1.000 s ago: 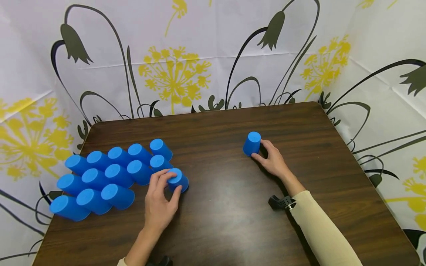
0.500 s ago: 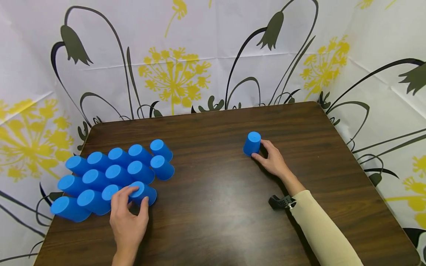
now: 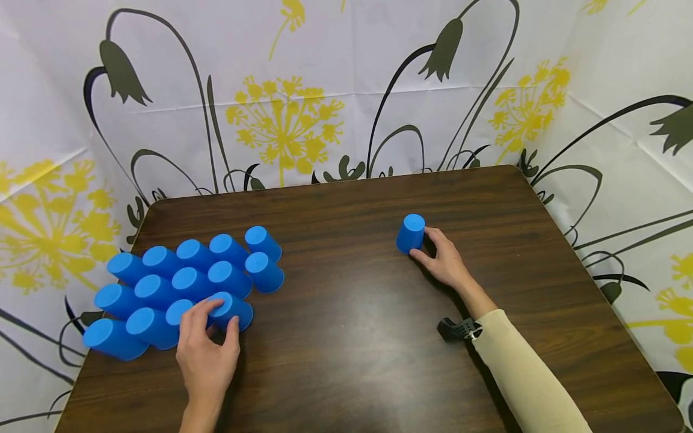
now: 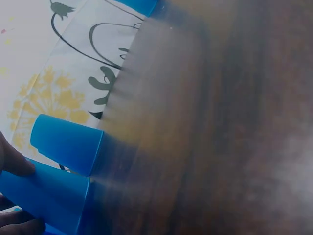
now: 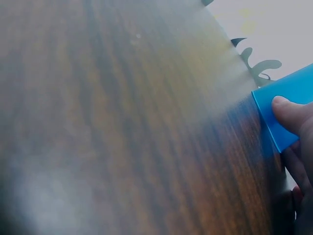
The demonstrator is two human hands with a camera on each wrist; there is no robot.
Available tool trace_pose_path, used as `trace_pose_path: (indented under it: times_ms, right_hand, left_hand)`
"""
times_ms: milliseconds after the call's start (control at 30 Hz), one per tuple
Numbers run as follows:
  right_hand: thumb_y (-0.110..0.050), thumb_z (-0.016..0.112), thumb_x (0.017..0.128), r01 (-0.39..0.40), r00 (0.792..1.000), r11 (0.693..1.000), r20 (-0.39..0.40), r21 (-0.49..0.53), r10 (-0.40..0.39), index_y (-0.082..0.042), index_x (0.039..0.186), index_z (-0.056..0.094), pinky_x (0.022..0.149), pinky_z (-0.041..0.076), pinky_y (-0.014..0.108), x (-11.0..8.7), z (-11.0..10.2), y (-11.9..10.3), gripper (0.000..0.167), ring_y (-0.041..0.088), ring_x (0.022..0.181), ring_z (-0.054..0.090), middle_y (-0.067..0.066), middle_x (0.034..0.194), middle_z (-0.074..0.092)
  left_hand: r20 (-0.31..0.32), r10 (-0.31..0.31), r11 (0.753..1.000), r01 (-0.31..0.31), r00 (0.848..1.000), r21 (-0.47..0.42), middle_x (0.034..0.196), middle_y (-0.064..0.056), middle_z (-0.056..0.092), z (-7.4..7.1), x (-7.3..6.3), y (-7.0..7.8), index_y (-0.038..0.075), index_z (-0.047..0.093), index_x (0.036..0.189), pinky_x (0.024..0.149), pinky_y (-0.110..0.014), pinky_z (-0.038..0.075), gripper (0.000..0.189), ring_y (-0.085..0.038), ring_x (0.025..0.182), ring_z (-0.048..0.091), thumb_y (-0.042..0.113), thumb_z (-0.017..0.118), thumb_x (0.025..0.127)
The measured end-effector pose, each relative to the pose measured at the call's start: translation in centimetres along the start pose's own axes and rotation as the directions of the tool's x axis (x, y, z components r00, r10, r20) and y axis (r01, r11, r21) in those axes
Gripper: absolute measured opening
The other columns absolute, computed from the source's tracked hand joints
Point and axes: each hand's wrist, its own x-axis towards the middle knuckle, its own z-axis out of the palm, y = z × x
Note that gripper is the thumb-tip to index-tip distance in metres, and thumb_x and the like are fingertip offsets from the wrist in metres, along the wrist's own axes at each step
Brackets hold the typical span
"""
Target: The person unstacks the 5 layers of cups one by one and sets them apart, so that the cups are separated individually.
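Upside-down blue plastic cups (image 3: pixel 156 292) stand in three close rows on the left of the table. At the right end of the front row, my left hand (image 3: pixel 206 355) holds one blue cup (image 3: pixel 235 313) between thumb and fingers. The thumb lies along that cup's side (image 4: pixel 58 196) in the left wrist view, with another cup (image 4: pixel 68 144) beside it. Far to the right, my right hand (image 3: pixel 445 261) grips a single upside-down blue cup (image 3: pixel 409 234), standing apart from the rows. In the right wrist view the thumb presses on this cup's wall (image 5: pixel 269 115).
The brown wood-grain table (image 3: pixel 346 373) has its far edge against a white cloth backdrop (image 3: pixel 346 54) with yellow and grey-green flowers. A black strap (image 3: pixel 457 331) hangs at the right wrist, over the table.
My left hand has carried its cup leftward and nearer, to the end of the front row, and has hardly moved in the last half second. The right hand has stayed still.
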Motion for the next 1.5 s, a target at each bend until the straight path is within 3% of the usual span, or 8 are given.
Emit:
trace_pose_path:
  times_ms: [400, 633, 767, 900, 1067, 1267, 1500]
  right_hand:
    - [-0.025, 0.072, 0.091, -0.017, 1.0, 1.0, -0.025, -0.008, 0.017, 0.0, 0.138, 0.049, 0.109, 0.033, 0.057, -0.1, 0.2, -0.2, 0.058, 0.037, 0.131, 0.045, 0.019, 0.137, 0.052]
    - [-0.025, 0.074, 0.089, -0.026, 0.998, 0.999, -0.063, 0.036, 0.028, 0.0, 0.137, 0.051, 0.108, 0.033, 0.057, -0.2, -0.1, -0.1, 0.058, 0.037, 0.128, 0.048, 0.02, 0.133, 0.055]
    - [-0.023, 0.075, 0.089, 0.014, 0.997, 0.998, -0.074, 0.068, -0.009, -0.001, 0.136, 0.052, 0.107, 0.035, 0.057, -0.2, -0.1, -0.8, 0.056, 0.036, 0.125, 0.05, 0.018, 0.131, 0.057]
    - [-0.022, 0.076, 0.087, 0.08, 0.996, 0.992, -0.046, 0.094, -0.076, -0.002, 0.134, 0.054, 0.105, 0.039, 0.054, -0.1, 0.7, -3.0, 0.055, 0.032, 0.121, 0.054, 0.015, 0.127, 0.059]
    - [-0.025, 0.078, 0.086, 0.18, 0.982, 0.979, 0.032, 0.095, -0.184, -0.003, 0.131, 0.058, 0.102, 0.043, 0.048, 0.1, 3.6, -6.9, 0.054, 0.026, 0.119, 0.056, 0.011, 0.125, 0.061]
    - [-0.03, 0.077, 0.086, 0.245, 0.943, 0.962, 0.198, 0.122, -0.266, -0.007, 0.133, 0.057, 0.103, 0.044, 0.04, -0.7, 8.4, -11.9, 0.056, 0.018, 0.121, 0.055, 0.005, 0.128, 0.061]
    - [-0.034, 0.075, 0.088, 0.316, 0.902, 0.947, 0.292, 0.058, -0.319, -0.01, 0.134, 0.056, 0.117, 0.023, 0.04, -1.4, 13.4, -16.0, 0.055, 0.016, 0.126, 0.051, 0.002, 0.127, 0.061]
  left_hand:
    - [0.016, -0.016, 0.999, 0.015, 1.0, 0.028, 0.126, -0.018, 0.055, 0.1, -0.1, -0.2, 0.005, 0.063, 0.117, 0.078, -0.062, 0.053, 0.045, -0.037, 0.114, 0.056, -0.001, 0.081, 0.076]
    - [0.027, -0.003, 0.999, 0.001, 1.0, 0.05, 0.127, -0.018, 0.055, -0.1, 0.0, 0.0, 0.005, 0.063, 0.118, 0.078, -0.061, 0.053, 0.045, -0.038, 0.114, 0.056, 0.0, 0.081, 0.077]
    - [0.02, 0.017, 0.999, -0.018, 1.0, 0.05, 0.127, -0.018, 0.057, -0.2, 0.0, 0.0, 0.005, 0.064, 0.117, 0.077, -0.06, 0.054, 0.044, -0.038, 0.113, 0.058, 0.0, 0.081, 0.077]
    - [0.015, 0.029, 0.998, -0.03, 0.999, 0.055, 0.126, -0.019, 0.058, -0.4, -0.1, -0.1, 0.005, 0.065, 0.116, 0.076, -0.06, 0.054, 0.042, -0.039, 0.111, 0.059, 0.0, 0.081, 0.077]
    - [0.012, 0.029, 0.997, -0.03, 1.0, 0.065, 0.126, -0.02, 0.058, -0.5, -0.1, -0.1, 0.005, 0.066, 0.116, 0.074, -0.06, 0.054, 0.042, -0.04, 0.109, 0.059, -0.001, 0.081, 0.077]
    - [0.0, 0.035, 0.996, -0.035, 0.999, 0.083, 0.126, -0.02, 0.058, -0.7, 0.0, 0.0, 0.003, 0.067, 0.115, 0.072, -0.059, 0.055, 0.042, -0.041, 0.109, 0.06, 0.0, 0.082, 0.076]
    - [-0.011, 0.054, 0.992, -0.052, 0.999, 0.114, 0.126, -0.02, 0.058, -0.8, -0.1, 0.1, 0.002, 0.069, 0.116, 0.071, -0.057, 0.055, 0.042, -0.04, 0.107, 0.061, 0.001, 0.082, 0.076]
